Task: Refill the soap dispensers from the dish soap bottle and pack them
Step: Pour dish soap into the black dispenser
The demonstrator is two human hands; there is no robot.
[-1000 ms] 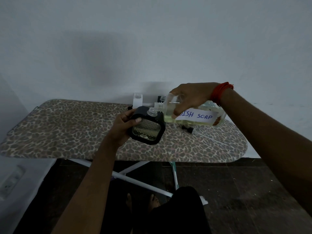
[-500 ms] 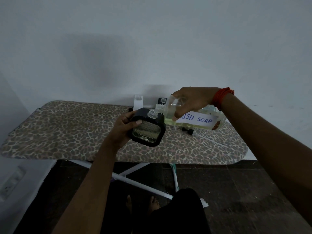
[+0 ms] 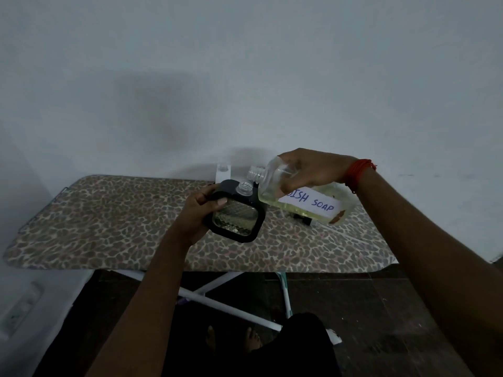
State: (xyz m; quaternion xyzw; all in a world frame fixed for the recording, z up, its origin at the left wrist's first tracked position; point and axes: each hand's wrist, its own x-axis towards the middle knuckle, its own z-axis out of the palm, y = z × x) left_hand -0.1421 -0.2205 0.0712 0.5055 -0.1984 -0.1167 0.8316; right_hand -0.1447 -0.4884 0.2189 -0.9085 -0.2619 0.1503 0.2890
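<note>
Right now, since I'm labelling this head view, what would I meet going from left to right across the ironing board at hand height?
left hand → black soap dispenser → dish soap bottle → red wrist thread

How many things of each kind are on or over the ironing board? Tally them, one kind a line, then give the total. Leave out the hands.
Soap dispensers: 2, the black dispenser, held, and the white dispenser behind it, partly hidden
Dish soap bottle: 1
Loose pump head, black: 1
Total: 4
</note>
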